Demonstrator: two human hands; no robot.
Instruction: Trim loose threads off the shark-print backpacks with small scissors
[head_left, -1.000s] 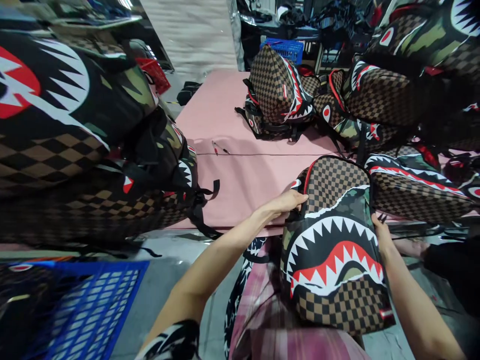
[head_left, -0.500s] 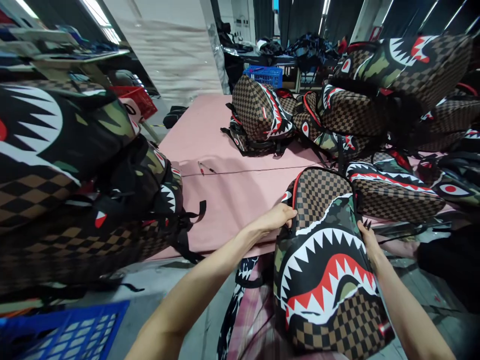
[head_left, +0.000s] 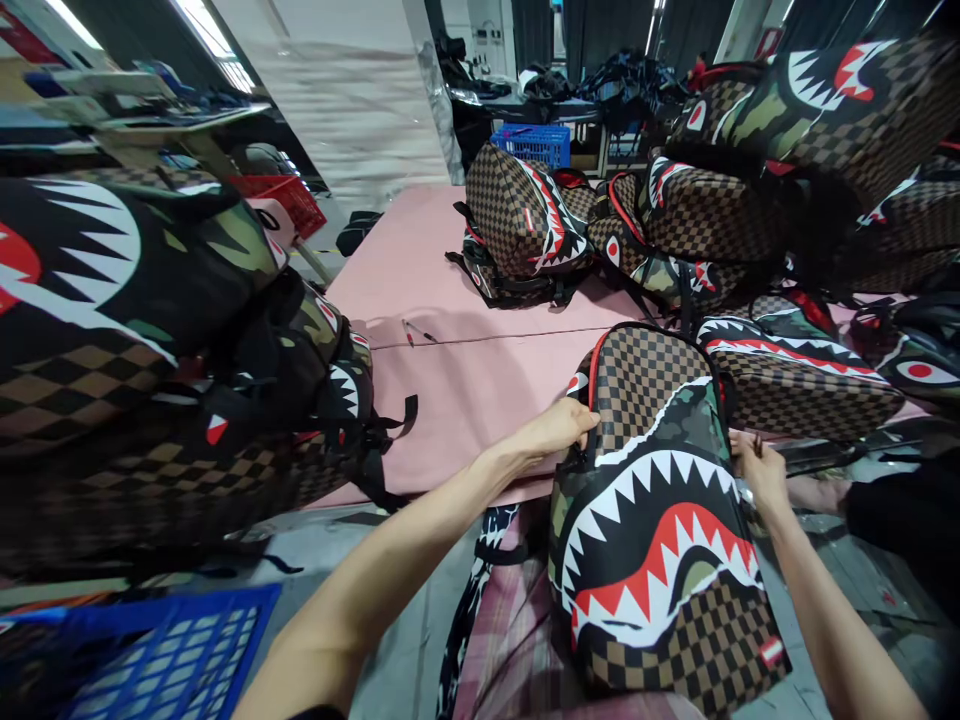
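Note:
A backpack (head_left: 652, 540) with a brown-and-black check, camouflage patches and a printed shark mouth leans upright against my lap at the table edge. My left hand (head_left: 568, 426) is closed on its upper left side, by the red-trimmed zip edge. At the opposite side, my right hand (head_left: 763, 472) is closed, fingers pinched together beside the bag's edge. A small dark tip shows at those fingers, and a shiny bit lies just below them; I cannot make out what they are.
The pink table (head_left: 450, 400) carries two pens (head_left: 418, 333) and several similar backpacks (head_left: 525, 220) piled at the right. More bags (head_left: 90, 290) are stacked at the left. A blue crate (head_left: 180, 650) stands lower left. Another person's dark sleeve (head_left: 900, 510) reaches in from the right.
My right hand has shifted slightly right, away from the bag's front, and its fingers have drawn together. My left hand keeps its hold. The view has turned slightly left.

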